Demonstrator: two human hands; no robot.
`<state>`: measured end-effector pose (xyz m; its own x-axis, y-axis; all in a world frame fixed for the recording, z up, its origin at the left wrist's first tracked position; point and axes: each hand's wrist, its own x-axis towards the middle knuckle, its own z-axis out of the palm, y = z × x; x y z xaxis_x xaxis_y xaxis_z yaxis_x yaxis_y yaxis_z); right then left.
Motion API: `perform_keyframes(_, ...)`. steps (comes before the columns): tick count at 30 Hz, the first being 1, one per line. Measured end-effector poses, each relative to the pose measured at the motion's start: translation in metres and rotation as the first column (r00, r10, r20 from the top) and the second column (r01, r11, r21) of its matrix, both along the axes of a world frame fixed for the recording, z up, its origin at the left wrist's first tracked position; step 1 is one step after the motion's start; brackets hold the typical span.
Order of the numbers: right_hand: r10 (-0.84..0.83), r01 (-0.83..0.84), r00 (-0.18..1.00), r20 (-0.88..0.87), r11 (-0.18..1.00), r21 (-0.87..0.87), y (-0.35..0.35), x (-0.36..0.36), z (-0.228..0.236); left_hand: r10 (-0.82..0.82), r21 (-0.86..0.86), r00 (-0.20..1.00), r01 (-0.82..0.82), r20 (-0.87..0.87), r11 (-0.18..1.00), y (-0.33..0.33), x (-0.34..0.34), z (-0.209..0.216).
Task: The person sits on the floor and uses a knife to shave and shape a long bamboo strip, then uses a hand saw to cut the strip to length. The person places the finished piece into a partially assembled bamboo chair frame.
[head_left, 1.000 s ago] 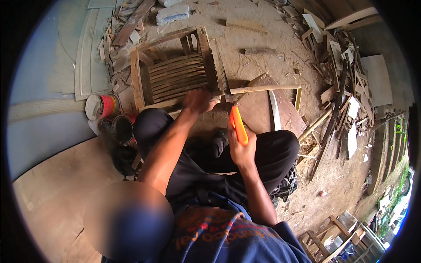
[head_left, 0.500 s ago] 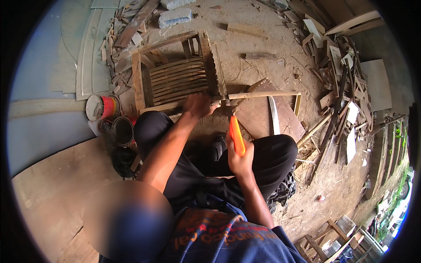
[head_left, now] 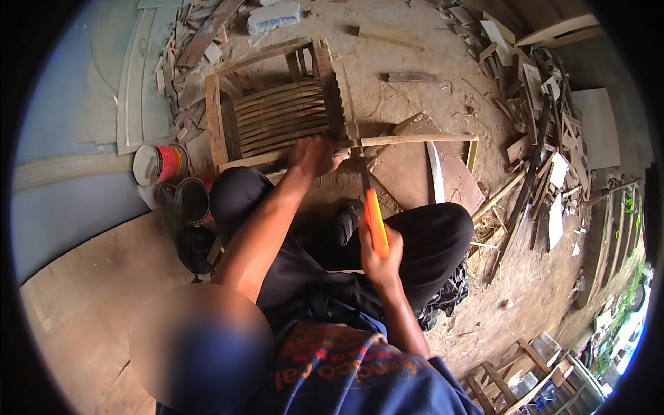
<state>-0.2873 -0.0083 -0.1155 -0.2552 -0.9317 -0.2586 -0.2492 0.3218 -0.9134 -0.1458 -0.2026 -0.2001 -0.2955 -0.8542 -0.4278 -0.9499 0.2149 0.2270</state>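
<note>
My right hand (head_left: 382, 250) is closed around the orange handle of a handsaw (head_left: 375, 218). Its thin blade points away from me and lies across a narrow wooden strip (head_left: 415, 139), beside the right side of a slatted wooden frame (head_left: 214, 117). My left hand (head_left: 315, 158) has its fingers wrapped round the strip's left end, against the near corner of the frame. Part of that end is hidden under the fingers. To the right, a pale curved blade-like piece (head_left: 435, 173) lies over a brown board (head_left: 401, 176).
Two paint buckets, one with a red label (head_left: 166, 164) and one dark inside (head_left: 193, 202), stand left of my knee. Scrap wood (head_left: 536, 145) is piled along the right. A whitish block (head_left: 274, 18) lies at the back, and a loose plank (head_left: 391, 37) is on the dirt floor.
My right hand has drawn the saw back a little toward my body. My left hand keeps its hold on the strip, and the view has shifted slightly.
</note>
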Motion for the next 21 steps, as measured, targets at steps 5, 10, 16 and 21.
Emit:
perform_keyframes(5, 0.047, -0.049, 0.997, 0.056, 0.999, 0.022, 0.086, -0.024, 0.024, 0.023, -0.02, 1.0, -0.023, -0.011, 1.0, 0.009, 0.006, -0.012)
perform_keyframes(10, 0.018, -0.017, 1.0, 0.026, 1.0, -0.01, -0.022, -0.006, 0.0, 0.024, -0.055, 0.998, -0.027, -0.058, 0.998, 0.005, 0.0, -0.015)
perform_keyframes(16, 0.016, -0.018, 0.994, 0.112, 1.0, 0.011, 0.059, -0.019, 0.021, 0.047, 0.019, 0.999, -0.047, 0.002, 0.999, 0.004, 0.004, -0.013)
perform_keyframes(21, 0.024, -0.029, 0.993, 0.118, 0.999, 0.039, 0.049, -0.022, 0.035, 0.025, -0.042, 1.0, -0.025, -0.012, 0.999, 0.005, 0.004, -0.015)
